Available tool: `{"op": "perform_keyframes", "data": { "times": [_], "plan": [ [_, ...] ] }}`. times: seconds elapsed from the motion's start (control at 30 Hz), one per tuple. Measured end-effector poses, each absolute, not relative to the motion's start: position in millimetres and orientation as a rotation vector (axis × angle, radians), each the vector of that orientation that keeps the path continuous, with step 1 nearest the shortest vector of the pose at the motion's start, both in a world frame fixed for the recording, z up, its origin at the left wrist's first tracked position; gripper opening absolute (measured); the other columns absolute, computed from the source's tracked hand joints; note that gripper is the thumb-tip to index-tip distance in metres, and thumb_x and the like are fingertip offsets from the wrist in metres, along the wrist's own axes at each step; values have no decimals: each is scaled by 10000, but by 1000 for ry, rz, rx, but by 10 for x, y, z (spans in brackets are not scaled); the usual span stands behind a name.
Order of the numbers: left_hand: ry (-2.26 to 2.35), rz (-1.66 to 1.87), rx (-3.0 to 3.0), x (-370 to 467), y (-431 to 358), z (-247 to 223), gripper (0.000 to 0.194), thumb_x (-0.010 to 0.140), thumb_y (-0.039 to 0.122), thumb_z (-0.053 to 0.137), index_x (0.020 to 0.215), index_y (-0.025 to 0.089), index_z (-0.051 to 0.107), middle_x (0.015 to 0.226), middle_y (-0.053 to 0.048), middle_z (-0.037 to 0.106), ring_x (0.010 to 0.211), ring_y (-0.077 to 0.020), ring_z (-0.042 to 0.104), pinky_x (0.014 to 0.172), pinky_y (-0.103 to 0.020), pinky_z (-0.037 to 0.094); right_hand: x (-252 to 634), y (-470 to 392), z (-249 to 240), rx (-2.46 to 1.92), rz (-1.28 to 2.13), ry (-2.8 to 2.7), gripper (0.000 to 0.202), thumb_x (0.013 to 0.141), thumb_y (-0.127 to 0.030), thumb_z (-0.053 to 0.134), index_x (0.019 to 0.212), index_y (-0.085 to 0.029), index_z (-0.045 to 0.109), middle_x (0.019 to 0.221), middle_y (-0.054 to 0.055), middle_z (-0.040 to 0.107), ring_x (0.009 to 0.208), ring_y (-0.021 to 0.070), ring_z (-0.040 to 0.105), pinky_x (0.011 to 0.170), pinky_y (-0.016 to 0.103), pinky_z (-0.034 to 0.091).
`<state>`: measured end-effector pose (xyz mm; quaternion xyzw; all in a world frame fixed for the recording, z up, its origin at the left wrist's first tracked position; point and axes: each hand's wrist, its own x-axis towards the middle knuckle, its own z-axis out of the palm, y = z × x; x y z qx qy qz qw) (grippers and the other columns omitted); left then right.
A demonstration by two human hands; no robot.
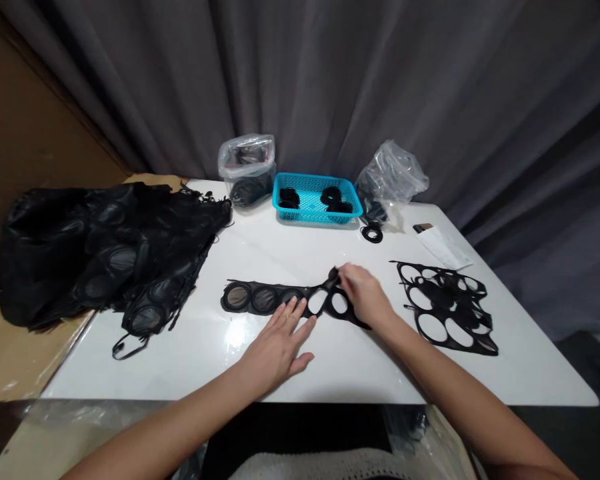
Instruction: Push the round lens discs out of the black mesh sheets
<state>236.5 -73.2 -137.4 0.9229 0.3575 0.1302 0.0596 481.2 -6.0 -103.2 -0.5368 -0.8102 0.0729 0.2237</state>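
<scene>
A black strip of thin fabric (276, 289) with a row of round pieces lies across the middle of the white table. Its left part still holds ringed discs, while two open holes show toward the right. My left hand (280, 340) rests flat on the strip's lower edge, fingers spread. Above the holes, my right hand (364, 293) pinches a small dark piece of the material at its raised upper edge. The exact outline of that piece is hidden by the fingers.
A large black fabric heap (95, 247) covers the left side. At the back stand a clear container (247, 170), a blue basket (315, 217) with black rings and a plastic bag (393, 173). Cut-out black netting (445, 310), paper (444, 248) and a phone (422, 228) lie right.
</scene>
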Motion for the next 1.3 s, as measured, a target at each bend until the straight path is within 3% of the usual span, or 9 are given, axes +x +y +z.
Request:
{"op": "perform_keyframes", "data": {
  "times": [0.13,0.23,0.4,0.63,0.93,1.13,1.3],
  "plan": [
    [1080,403,2833,2284,-764,-1347,723,905,452,639,1494,126,376,1575,-213,242,1478,-331,208,1164,-483,311,4899,205,-900,-1604,251,-1957,194,1002,-303,397,886,-171,478,930,78,631,672,166,509,666,302,382],
    [1188,482,2868,2141,-802,-1366,725,904,451,641,1474,80,390,1558,-232,269,1463,-343,250,1158,-491,322,4682,142,-859,-1472,530,-2020,236,1004,-357,415,890,-177,517,928,59,651,744,171,564,722,297,404],
    [1267,501,2834,1956,-862,-1431,580,944,413,591,1424,113,467,1547,-204,316,1444,-319,312,1145,-483,347,4214,-135,-961,-1220,980,-2188,212,1006,-304,417,941,-178,573,992,49,659,900,166,596,832,294,420],
    [1283,500,2772,1955,-882,-1486,571,946,395,588,1442,142,463,1559,-172,311,1458,-308,287,1160,-482,320,4112,-207,-1026,-1178,1130,-2119,154,946,-260,490,861,-161,571,1025,64,629,907,166,576,835,311,435],
    [1288,502,2773,1961,-888,-1474,586,927,379,614,1439,136,464,1558,-179,310,1462,-312,276,1158,-479,325,4104,-186,-1019,-1140,1065,-2193,129,959,-224,496,854,-163,539,1009,54,597,908,157,562,862,313,424],
    [1316,484,2748,1966,-890,-1480,615,899,382,645,1443,155,470,1562,-192,293,1457,-362,260,1143,-516,328,4076,-327,-1115,-950,541,-2564,118,991,-175,420,983,-152,536,1109,131,611,1038,245,519,906,403,417],
    [1332,462,2750,1992,-897,-1472,597,892,403,653,1416,154,512,1557,-195,300,1447,-385,271,1130,-528,340,4342,78,-1058,-1362,377,-2222,205,1005,-242,373,849,-171,485,845,89,604,784,211,547,746,342,425]
  ]
}}
